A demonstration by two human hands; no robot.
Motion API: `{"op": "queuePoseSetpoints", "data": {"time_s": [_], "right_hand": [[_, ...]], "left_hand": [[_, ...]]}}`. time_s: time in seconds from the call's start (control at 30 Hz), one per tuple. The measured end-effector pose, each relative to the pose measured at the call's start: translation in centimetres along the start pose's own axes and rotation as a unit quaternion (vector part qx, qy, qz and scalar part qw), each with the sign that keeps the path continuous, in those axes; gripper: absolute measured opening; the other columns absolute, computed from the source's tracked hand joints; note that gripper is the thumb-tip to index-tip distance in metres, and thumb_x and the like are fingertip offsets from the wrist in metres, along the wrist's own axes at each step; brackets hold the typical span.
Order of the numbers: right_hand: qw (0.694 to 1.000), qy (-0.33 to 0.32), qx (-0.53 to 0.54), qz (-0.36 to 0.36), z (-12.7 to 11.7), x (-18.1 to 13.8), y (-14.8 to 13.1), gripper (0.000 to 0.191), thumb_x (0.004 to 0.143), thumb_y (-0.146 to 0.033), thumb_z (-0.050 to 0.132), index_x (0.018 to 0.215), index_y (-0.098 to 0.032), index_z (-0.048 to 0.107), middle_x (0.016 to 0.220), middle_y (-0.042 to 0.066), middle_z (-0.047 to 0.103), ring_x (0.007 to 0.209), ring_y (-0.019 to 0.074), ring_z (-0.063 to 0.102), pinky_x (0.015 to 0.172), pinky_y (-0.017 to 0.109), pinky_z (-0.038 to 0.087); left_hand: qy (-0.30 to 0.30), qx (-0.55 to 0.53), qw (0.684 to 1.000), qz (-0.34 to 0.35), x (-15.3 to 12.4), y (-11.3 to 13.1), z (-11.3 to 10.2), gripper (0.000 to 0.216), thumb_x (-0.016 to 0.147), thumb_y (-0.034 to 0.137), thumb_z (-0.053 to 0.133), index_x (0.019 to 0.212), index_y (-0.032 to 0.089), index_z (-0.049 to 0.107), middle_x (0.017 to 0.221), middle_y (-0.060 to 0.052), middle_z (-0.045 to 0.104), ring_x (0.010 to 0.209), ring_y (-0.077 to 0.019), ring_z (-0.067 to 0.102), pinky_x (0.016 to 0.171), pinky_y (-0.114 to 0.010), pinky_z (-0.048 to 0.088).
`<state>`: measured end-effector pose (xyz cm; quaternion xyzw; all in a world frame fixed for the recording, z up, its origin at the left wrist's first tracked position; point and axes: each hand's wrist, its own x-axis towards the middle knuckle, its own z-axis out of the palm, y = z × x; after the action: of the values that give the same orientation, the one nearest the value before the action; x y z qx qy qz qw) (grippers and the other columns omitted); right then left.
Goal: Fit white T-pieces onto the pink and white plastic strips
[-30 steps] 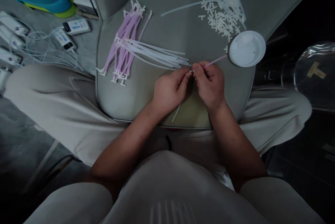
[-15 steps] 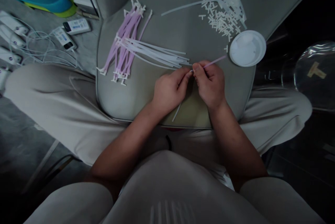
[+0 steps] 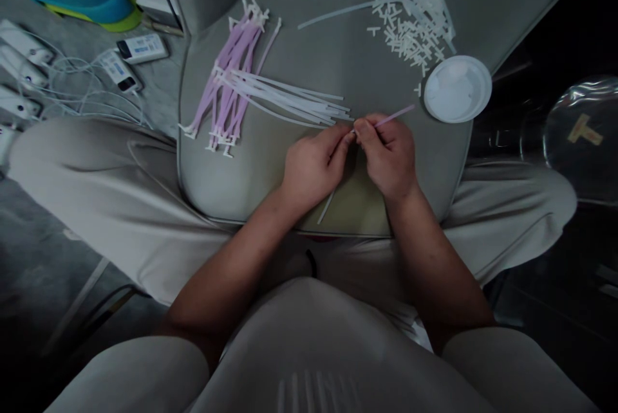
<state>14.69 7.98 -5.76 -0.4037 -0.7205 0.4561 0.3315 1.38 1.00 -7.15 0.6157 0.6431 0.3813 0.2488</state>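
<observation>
Both hands meet over a grey cushion (image 3: 309, 65) lying across my lap. My right hand (image 3: 390, 157) is closed in a pinch on a thin pink tube (image 3: 394, 115) that sticks out up and to the right. My left hand (image 3: 311, 168) is closed too, its fingertips pressed against the tube's near end; a white tube (image 3: 326, 206) pokes out below it. Whatever small piece sits between the fingertips is hidden.
A bundle of pink and white tubes with T-shaped ends (image 3: 232, 88) lies left on the cushion. Loose tubes and small white T-connectors (image 3: 410, 33) are heaped at the back right beside a white round lid (image 3: 458, 89). Chargers and cables (image 3: 72, 72) lie on the floor left.
</observation>
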Motion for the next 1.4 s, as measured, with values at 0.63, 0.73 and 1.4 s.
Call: {"op": "queuePoseSetpoints", "data": {"time_s": [0.63,0.73,1.4], "right_hand": [[0.994,0.059,0.063,0.065,0.7,-0.3,0.0,0.057,0.090,-0.073,0.048,0.065,-0.022,0.050,0.059,-0.006,0.041,0.053,0.0083,0.037,0.054,0.025,0.038],[0.995,0.059,0.048,0.067,0.7,-0.2,-0.2,0.059,0.086,-0.076,0.050,0.062,-0.023,0.046,0.057,-0.006,0.037,0.054,0.0089,0.034,0.053,0.026,0.035],[0.978,0.182,0.033,0.095,0.8,1.0,1.4,0.050,0.096,-0.066,0.036,0.075,-0.023,0.049,0.059,-0.006,0.041,0.050,0.0095,0.037,0.048,0.023,0.031]], "left_hand": [[0.037,-0.071,0.997,-0.018,0.1,0.8,0.0,0.042,0.104,0.049,0.040,0.107,0.020,0.071,0.099,-0.006,0.078,0.089,-0.0175,0.072,0.078,-0.031,0.053],[0.043,-0.079,0.996,-0.009,0.1,0.7,0.1,0.041,0.104,0.048,0.042,0.107,0.019,0.071,0.095,-0.006,0.077,0.084,-0.0166,0.071,0.076,-0.030,0.052],[0.098,-0.153,0.981,-0.075,1.0,-0.2,0.6,0.032,0.100,0.045,0.047,0.080,0.021,0.057,0.064,0.002,0.053,0.063,-0.0129,0.052,0.064,-0.026,0.044]]}}
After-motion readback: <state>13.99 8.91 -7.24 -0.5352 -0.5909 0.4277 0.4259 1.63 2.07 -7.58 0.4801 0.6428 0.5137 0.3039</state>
